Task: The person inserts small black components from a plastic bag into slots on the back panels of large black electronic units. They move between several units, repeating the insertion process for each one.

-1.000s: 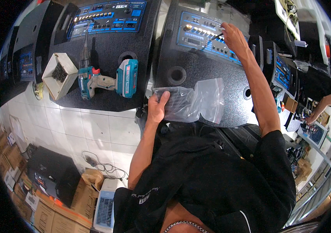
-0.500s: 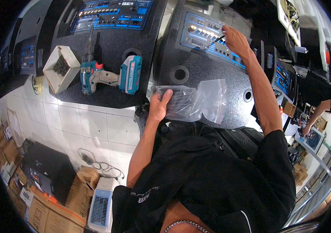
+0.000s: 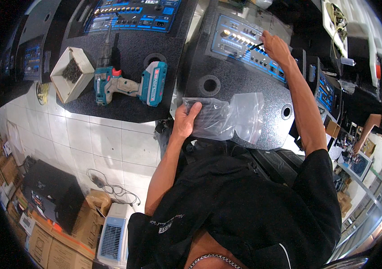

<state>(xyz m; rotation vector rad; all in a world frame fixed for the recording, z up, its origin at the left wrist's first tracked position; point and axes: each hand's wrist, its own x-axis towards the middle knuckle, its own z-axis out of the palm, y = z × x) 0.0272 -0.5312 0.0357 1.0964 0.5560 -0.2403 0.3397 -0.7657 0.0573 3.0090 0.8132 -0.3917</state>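
My left hand [image 3: 186, 121] grips a clear plastic zip bag [image 3: 218, 119], thumb on top, low over the right black speaker cabinet [image 3: 245, 89]. Dark shapes show through the bag's left part; I cannot make out what they are. My right hand [image 3: 276, 48] is at the cabinet's blue control panel [image 3: 238, 38], its fingers closed by a short black rod [image 3: 256, 46] like an antenna. The rod slants over the row of knobs; the fingers hide its upper end. A similar black rod [image 3: 116, 16] stands at the left cabinet's panel [image 3: 139, 22].
On the left cabinet [image 3: 128, 110] lie a teal cordless drill [image 3: 126, 85] and a white box [image 3: 67, 92] of small dark screws. Cardboard boxes [image 3: 61, 249], a cable [image 3: 115, 190] and an air cooler [image 3: 114, 237] stand lower left. Another person's arm [image 3: 368, 130] works at the right.
My right hand has shifted slightly right and down with the view, staying by the black rod. My left hand keeps its grip on the bag.
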